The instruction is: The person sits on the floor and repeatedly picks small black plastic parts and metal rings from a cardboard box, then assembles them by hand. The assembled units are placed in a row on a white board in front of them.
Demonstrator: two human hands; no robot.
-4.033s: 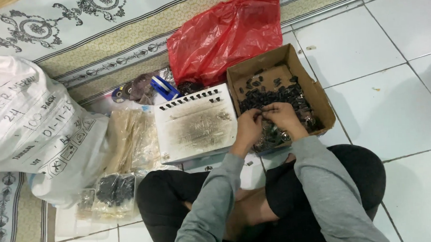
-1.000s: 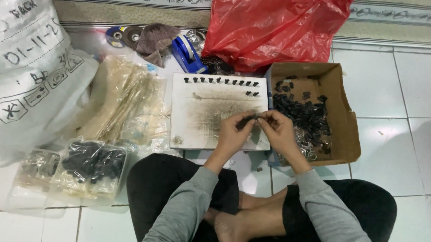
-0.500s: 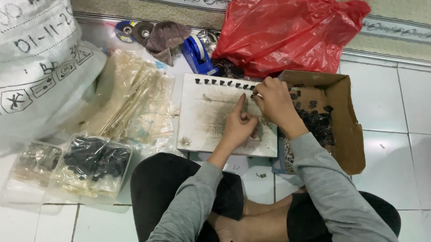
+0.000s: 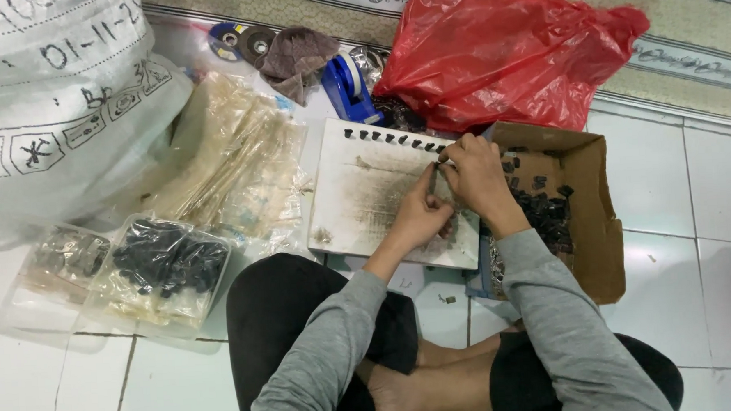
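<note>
Both hands meet over the white board (image 4: 365, 197) on the floor: left hand (image 4: 419, 215) and right hand (image 4: 475, 176) pinch a small black clip (image 4: 435, 168) near the board's clip row, beside the box (image 4: 592, 220)

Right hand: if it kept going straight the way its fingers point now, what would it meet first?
The right hand points left and slightly up, along the top edge of the white board. It would probably first meet the row of small black pieces standing there, though depth is hard to judge.
</note>
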